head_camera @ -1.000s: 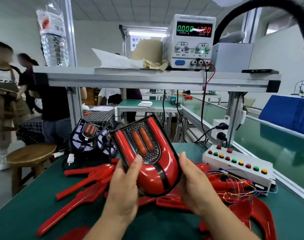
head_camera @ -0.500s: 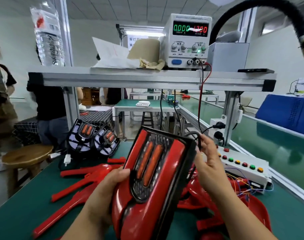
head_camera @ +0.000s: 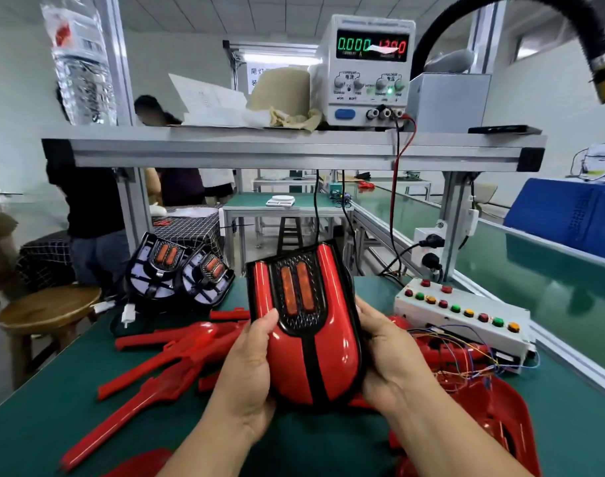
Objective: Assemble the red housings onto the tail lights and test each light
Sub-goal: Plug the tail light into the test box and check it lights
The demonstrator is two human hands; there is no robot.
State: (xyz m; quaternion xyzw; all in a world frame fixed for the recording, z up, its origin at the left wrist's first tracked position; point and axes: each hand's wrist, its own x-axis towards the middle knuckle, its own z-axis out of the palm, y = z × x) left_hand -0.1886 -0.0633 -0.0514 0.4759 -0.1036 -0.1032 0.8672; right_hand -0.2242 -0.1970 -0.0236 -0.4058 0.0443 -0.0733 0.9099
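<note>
Both hands grip one assembled tail light (head_camera: 304,325), left hand (head_camera: 249,370) and right hand (head_camera: 387,356) curled round its sides above the green bench (head_camera: 36,418).

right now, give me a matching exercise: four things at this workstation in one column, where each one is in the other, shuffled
1 red-housed tail light
2 power supply
3 button box
4 wooden stool

A on the upper shelf
B left of the bench
C gripped by left hand and right hand
D on the bench, right of the hands

Pairs: 1-C, 2-A, 3-D, 4-B
</note>
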